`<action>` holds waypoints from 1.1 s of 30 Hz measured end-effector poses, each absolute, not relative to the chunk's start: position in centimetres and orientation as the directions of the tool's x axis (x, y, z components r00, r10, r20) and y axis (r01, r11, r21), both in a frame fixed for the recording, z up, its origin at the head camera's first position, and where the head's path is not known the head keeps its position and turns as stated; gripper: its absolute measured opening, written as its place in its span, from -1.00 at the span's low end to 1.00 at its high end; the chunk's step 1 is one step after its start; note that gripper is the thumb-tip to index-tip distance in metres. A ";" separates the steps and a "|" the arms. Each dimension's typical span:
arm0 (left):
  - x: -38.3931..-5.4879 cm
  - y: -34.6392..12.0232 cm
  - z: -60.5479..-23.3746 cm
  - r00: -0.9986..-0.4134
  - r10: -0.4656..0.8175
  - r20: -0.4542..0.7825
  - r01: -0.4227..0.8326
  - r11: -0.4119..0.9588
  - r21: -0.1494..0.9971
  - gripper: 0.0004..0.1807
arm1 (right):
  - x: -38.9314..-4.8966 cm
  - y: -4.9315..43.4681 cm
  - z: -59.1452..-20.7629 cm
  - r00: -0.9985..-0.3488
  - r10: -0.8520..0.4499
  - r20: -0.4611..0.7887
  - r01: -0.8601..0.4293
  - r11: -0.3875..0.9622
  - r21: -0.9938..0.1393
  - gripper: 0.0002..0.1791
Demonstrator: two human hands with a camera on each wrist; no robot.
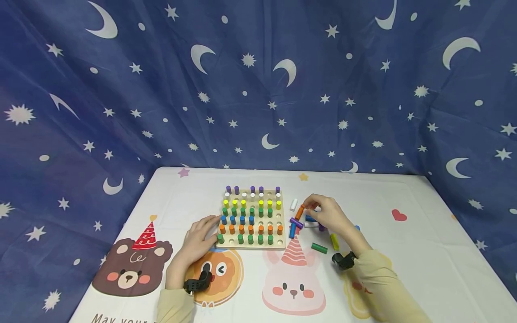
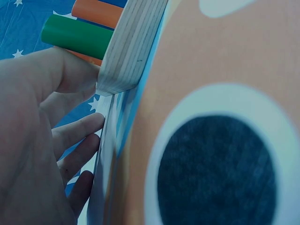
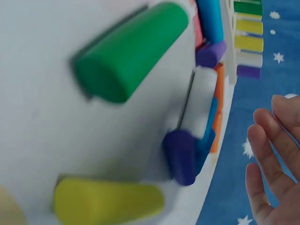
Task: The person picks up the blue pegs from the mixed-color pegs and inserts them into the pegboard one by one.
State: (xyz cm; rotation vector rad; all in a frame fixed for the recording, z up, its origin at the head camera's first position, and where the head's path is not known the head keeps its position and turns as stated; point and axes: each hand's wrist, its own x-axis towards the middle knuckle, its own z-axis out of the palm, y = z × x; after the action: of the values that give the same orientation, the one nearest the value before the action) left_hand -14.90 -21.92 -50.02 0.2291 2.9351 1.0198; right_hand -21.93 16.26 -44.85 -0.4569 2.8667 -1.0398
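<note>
A wooden pegboard (image 1: 247,246) on the table bears rows of purple, white, yellow, green, blue and orange pegs, with a few bare holes. My left hand (image 1: 199,237) lies at the board's left side. In the left wrist view its thumb (image 2: 77,70) touches the board's edge below a green peg (image 2: 77,36), and the other fingers are spread loosely. To the right of the board, my right hand (image 1: 329,214) is over the loose pegs, fingertips close to an orange peg (image 1: 300,212). The right wrist view shows its fingers (image 3: 276,154) fairly straight; the thumb is out of that view.
Around the right hand lie a white peg (image 1: 293,205), a purple peg (image 1: 296,223), a blue peg (image 1: 292,231), a green peg (image 1: 319,248) and a yellow peg (image 1: 335,242). The white cloth (image 1: 436,251) has printed cartoon faces. A dark blue starry curtain (image 1: 250,112) hangs behind.
</note>
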 end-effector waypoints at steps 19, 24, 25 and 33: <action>-14.9 -22.0 -50.2 -0.989 0.146 0.026 0.131 0.782 0.610 -0.41 | -23.9 18.2 -47.0 -0.970 -0.241 -0.007 -0.182 0.753 -0.633 -0.78; -14.9 -22.0 -50.2 -0.989 0.147 0.031 0.135 0.778 0.613 -0.40 | -24.3 18.4 -47.4 -0.968 -0.251 -0.031 -0.181 0.771 -0.610 -0.76; -14.9 -22.0 -50.2 -0.989 0.147 0.032 0.136 0.777 0.614 -0.40 | -24.4 18.4 -47.5 -0.966 -0.256 -0.033 -0.184 0.773 -0.607 -0.76; -14.9 -22.0 -50.2 -0.989 0.143 0.026 0.129 0.775 0.618 -0.41 | -24.6 18.7 -47.8 -0.961 -0.273 -0.040 -0.200 0.788 -0.582 -0.79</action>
State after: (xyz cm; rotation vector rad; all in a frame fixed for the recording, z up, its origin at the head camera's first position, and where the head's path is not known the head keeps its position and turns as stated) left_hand -14.89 -21.97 -50.18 0.2253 2.9389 1.0211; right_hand -24.61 18.68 -47.84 -0.3794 2.8544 -0.9079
